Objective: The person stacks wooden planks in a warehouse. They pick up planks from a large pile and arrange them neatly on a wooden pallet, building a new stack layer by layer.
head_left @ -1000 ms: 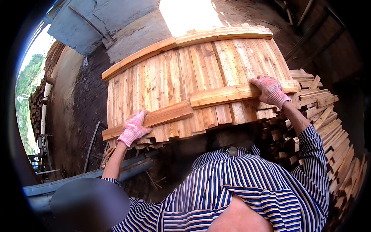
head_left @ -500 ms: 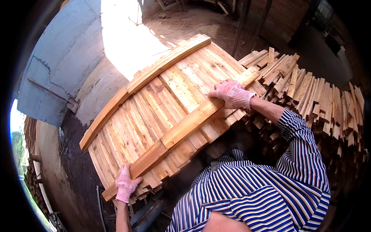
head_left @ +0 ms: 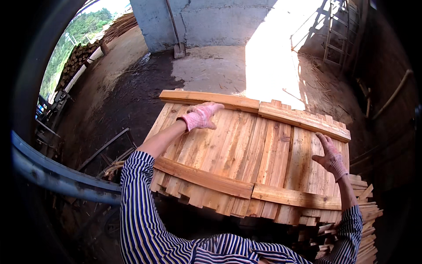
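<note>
A row of narrow wooden slats (head_left: 237, 147) lies side by side before me, their ends uneven. Across the far side rest two lengths of wood, a left far batten (head_left: 189, 95) and a right far batten (head_left: 303, 121). Two more cross the near side: a left near batten (head_left: 204, 178) and a right near batten (head_left: 296, 196). My left hand (head_left: 201, 117), in a pink knit glove, is at the left far batten with fingers stretched out. My right hand (head_left: 330, 156), gloved alike, has its fingers spread by the right far batten's near edge. Neither hand grips anything; actual contact is unclear.
Stacked wooden strips (head_left: 367, 220) stand at the lower right. A blue metal beam (head_left: 66, 176) runs along the left. Beyond the slats, a shovel (head_left: 179, 50) leans on the grey wall (head_left: 220, 26), and a ladder (head_left: 336, 35) stands at the far right.
My view has swung round. Both hands have left the near battens and moved to the far ones. My left hand has let go of its batten and opened; so has the right.
</note>
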### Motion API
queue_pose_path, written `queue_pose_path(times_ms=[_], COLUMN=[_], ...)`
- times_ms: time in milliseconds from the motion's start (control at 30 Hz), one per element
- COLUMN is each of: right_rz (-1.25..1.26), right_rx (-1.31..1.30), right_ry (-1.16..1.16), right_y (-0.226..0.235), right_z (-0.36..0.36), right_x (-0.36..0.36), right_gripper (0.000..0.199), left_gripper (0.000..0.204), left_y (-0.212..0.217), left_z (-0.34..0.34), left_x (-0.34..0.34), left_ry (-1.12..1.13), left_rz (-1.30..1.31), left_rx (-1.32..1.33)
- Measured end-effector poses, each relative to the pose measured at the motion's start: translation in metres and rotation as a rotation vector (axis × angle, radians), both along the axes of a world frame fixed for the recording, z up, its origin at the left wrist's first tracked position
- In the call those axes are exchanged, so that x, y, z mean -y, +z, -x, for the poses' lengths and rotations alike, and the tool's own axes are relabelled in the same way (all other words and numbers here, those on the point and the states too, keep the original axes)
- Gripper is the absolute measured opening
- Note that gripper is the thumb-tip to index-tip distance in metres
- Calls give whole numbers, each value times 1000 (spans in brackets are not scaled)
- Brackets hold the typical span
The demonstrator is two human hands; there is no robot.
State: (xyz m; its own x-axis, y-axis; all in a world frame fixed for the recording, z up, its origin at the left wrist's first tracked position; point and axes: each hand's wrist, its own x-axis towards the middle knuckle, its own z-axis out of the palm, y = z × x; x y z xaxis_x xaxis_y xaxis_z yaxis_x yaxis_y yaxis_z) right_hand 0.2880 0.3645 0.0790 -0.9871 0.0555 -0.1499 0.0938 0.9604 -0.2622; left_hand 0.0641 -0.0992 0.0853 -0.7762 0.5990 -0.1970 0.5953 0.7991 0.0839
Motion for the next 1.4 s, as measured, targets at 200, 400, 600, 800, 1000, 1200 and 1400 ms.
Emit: queue_pose_path(times_ms=[200,400,600,800,1000,1200,1400], right_rz=[-317,-285,-264,-297,-318,-227,-165], right_rx=[41,79,90,106,77,183,-14], right_ry=[-25,-51,-27,-20,-6,-104,-121], right_y=[-26,-23,-23,-9,-27,-38,-55], right_z=[134,137,147,148,156,151,160], right_x=[-29,-47,-50,-42,-37,-63,-55], right_gripper=[85,60,61,71,83,89,51], left_gripper=[71,65,77,76,77,78,82], left_y=[-30,-37,-30,-19,-30,-31,-57], left_z=[120,112,110,104,107,113,157], left_x=[-44,-58,-48,-38,-26,-69,-15], left_ry=[128,140,195,134,128,69,111], left_rz=[372,389,389,276,378,367,195], left_rx=[-55,-86,-41,-68,-53,-33,212])
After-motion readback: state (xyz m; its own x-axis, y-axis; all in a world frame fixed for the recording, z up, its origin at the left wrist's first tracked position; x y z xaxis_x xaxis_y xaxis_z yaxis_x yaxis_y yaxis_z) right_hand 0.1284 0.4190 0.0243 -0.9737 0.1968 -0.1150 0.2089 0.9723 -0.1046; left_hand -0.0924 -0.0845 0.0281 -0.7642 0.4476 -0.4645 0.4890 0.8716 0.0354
